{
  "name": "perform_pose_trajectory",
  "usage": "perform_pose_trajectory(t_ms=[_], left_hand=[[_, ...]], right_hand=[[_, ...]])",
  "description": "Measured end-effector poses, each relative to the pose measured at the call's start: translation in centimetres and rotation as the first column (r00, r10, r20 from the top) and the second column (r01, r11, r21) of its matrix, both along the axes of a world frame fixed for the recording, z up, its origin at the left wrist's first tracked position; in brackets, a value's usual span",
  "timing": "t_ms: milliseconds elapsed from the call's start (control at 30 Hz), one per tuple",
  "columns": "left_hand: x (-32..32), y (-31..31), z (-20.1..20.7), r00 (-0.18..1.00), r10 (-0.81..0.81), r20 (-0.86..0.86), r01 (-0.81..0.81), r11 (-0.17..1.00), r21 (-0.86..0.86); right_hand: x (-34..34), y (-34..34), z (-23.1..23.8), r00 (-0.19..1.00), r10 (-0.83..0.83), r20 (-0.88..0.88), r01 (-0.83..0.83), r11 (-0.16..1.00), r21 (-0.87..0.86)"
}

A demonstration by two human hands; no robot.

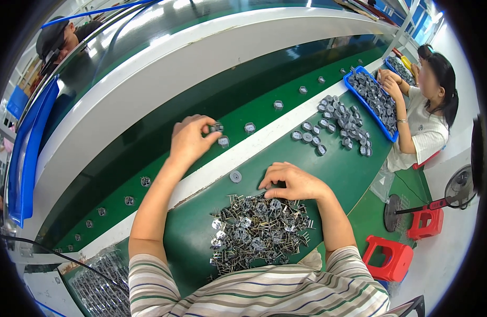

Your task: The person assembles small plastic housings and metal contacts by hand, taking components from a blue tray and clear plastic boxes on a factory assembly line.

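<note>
My left hand (189, 139) is over the green conveyor belt, its thumb and fingers closed on a small dark round part (216, 127). Just below that part, a grey round housing with a pale face (223, 141) lies on the belt. At the far edge of a heap of metal-pinned parts (254, 232) is my right hand (295, 182), fingers curled and thumb drawn in. What lies between its fingertips is too small to make out. A single grey disc (235, 176) rests on the green table between my hands.
Grey round housings (333, 121) lie scattered to the right, beside a blue tray (373, 100) full of them. A co-worker (431, 100) sits behind that tray. More parts line the belt (264, 119). Red stools (389, 259) and a fan (460, 185) stand at right.
</note>
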State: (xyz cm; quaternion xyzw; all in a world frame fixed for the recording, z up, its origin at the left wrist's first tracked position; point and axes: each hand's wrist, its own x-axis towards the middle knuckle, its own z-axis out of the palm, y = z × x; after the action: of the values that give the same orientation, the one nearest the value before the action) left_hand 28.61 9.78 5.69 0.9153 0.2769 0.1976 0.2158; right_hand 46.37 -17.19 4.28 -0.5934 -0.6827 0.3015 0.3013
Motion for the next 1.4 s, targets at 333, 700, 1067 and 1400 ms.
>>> perform_pose_trajectory(t_ms=[333,700,1067,1400], left_hand=[[-1.4,1.1,-0.4,0.985,0.040,-0.165,0.008,0.960,0.280],[-0.5,-1.4,0.1,0.953,-0.188,-0.238,0.202,0.979,0.032],[1.2,-6.7,-1.6,0.868,-0.493,0.065,0.463,0.755,-0.464],[1.0,-8.0,-1.8,0.912,-0.409,-0.018,0.387,0.875,-0.292]], right_hand=[[0.1,0.3,-0.1,0.997,0.058,-0.057,-0.060,0.998,-0.034],[0.2,0.4,0.4,0.841,-0.411,-0.351,0.336,0.907,-0.255],[1.5,0.1,-0.9,0.810,-0.484,-0.332,0.436,0.875,-0.211],[2.2,-0.1,0.3,0.805,-0.584,0.105,0.592,0.778,-0.209]])
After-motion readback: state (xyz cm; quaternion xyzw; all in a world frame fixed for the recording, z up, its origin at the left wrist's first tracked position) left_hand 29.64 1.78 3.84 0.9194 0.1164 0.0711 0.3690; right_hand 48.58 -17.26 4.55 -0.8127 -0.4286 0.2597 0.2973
